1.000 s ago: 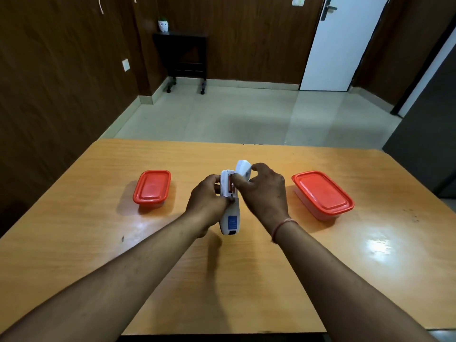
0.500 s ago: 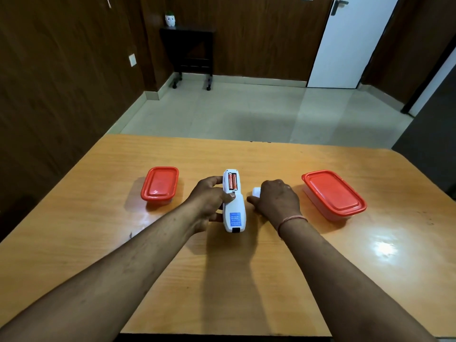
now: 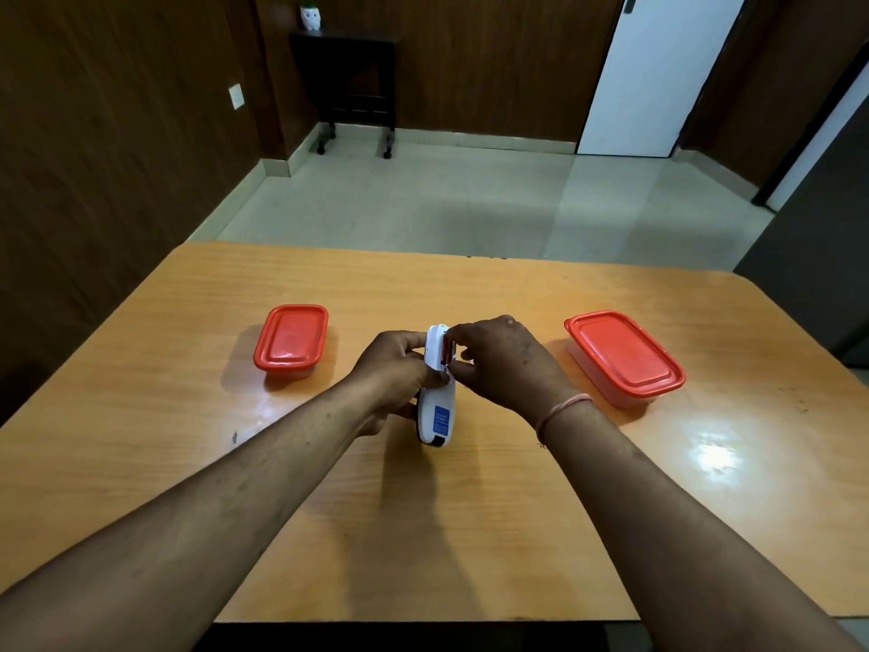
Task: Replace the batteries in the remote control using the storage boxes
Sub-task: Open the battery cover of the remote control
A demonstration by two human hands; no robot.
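Observation:
The white remote control is held back side up just above the wooden table, its near end low. My left hand grips it from the left. Its battery compartment is uncovered and a red battery shows inside. My right hand reaches in from the right, with index finger and thumb pinching the two ends of that battery. The white cover is hidden behind my right hand. Two storage boxes with red lids stand shut: a small box on the left and a larger box on the right.
Beyond the table's far edge lies a tiled floor. A dark side table stands against the back wall, and a white door is at the back right. Dark wood panels line the left wall.
My right hand carried the white cover away from the remote, put it down on the table to the right, then came back to the battery compartment. The remote tilted slightly.

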